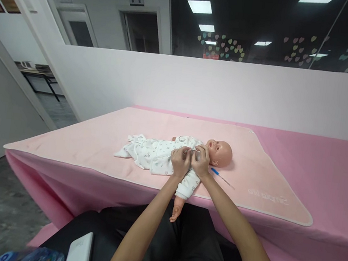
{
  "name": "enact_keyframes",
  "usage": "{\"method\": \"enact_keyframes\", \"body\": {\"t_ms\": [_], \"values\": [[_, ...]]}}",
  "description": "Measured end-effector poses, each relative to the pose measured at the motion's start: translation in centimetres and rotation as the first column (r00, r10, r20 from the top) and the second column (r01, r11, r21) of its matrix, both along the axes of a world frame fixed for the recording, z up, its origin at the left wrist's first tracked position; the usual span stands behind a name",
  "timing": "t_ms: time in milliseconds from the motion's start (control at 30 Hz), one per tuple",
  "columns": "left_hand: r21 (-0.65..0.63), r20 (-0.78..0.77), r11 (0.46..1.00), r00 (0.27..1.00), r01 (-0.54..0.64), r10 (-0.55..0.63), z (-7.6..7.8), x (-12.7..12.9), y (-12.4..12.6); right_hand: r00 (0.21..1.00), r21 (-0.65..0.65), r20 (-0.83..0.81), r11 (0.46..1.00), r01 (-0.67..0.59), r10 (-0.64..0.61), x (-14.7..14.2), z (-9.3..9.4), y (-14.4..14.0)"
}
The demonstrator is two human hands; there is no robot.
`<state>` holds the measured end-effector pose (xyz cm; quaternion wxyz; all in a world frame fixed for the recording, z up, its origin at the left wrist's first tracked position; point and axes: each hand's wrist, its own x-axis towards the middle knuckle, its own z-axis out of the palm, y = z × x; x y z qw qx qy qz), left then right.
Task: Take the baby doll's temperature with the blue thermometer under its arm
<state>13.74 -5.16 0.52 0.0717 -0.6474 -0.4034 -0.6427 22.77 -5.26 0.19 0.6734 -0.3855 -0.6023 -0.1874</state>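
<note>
I am working at the neck of the baby doll [170, 155], both hands meeting on its chest just below the chin. My left hand [180, 160] and right hand [201, 161] are pinching the white printed garment's collar, fingers closed on the cloth. Next, I judge, calls for small careful tugs. The doll is lying face up on the pink tabletop [316, 166], one arm dangling over the near edge, a blue-tipped swab [221, 177] beside its head

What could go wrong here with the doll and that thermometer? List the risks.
The doll lies near the table edge, one arm already hanging over; tugging its clothes could slide it off. The thin blue-tipped stick lies loose beside the right hand and could be knocked away. Both hands crowd the collar, the left hand hiding it.
</note>
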Motion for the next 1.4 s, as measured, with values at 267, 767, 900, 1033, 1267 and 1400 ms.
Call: {"method": "enact_keyframes", "body": {"t_ms": [267, 767, 900, 1033, 1267, 1400], "values": [[-0.027, 0.010, 1.000, 1.000, -0.007, 0.007, -0.2, -0.2, 0.2, 0.992, -0.090, 0.091, 0.992, 0.090, -0.081, 0.0, -0.3, -0.3], [-0.114, 0.112, 0.992, 0.991, -0.060, 0.073, -0.1, -0.5, 0.2, 0.971, -0.314, 0.215, 0.934, 0.171, -0.106, 0.0, -0.3, -0.1], [-0.117, -0.061, 0.991, 0.996, -0.068, 0.061, -0.1, -0.4, 0.2, 0.983, -0.316, 0.170, 0.941, 0.122, -0.070, 0.0, -0.9, 0.3], [-0.153, -0.203, 0.982, 0.976, -0.114, 0.082, 0.1, -0.4, 0.2, 0.996, -0.320, 0.085, 0.947, 0.037, -0.011, 0.0, -1.3, 0.5], [-0.159, -0.300, 0.983, 0.953, -0.095, 0.044, 0.0, -0.6, 0.6, 1.000, -0.259, 0.014, 0.966, -0.009, 0.013, -0.1, -1.2, 0.4], [-0.103, -0.261, 0.992, 0.964, -0.074, 0.045, -0.3, -0.5, 0.7, 1.000, -0.218, -0.007, 0.976, -0.027, 0.026, -0.1, -1.1, 0.3]]}}
